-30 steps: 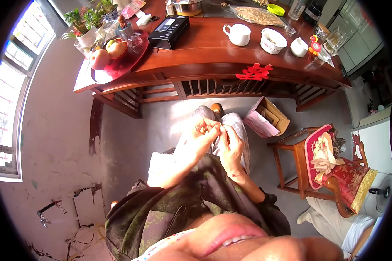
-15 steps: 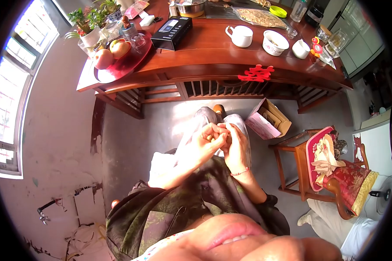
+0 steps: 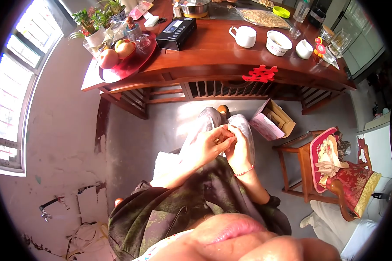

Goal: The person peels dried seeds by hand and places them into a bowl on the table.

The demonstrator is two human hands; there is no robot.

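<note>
Over my lap, my left hand [image 3: 208,145] and my right hand [image 3: 238,150] meet, fingertips touching. The fingers of my left hand are curled in a pinch against the right hand's thumb and fingers. Whatever they hold is small and hidden between the fingers; I cannot make it out. A beaded bracelet [image 3: 244,171] circles my right wrist. Beneath the hands are my light trousers [image 3: 192,138] and dark patterned jacket [image 3: 185,195].
Ahead stands a red-brown wooden table [image 3: 213,50] bearing a black box [image 3: 176,33], a white mug [image 3: 245,37], a white bowl [image 3: 278,43] and a red fruit tray [image 3: 139,58]. An open carton [image 3: 264,125] sits on the floor, right of my knees. Beyond it is a wooden chair [image 3: 307,169].
The view has shifted slightly, so the surroundings sit further right. My left fingers have closed in toward the right hand; a small yellowish bit seen in them earlier is hidden now.
</note>
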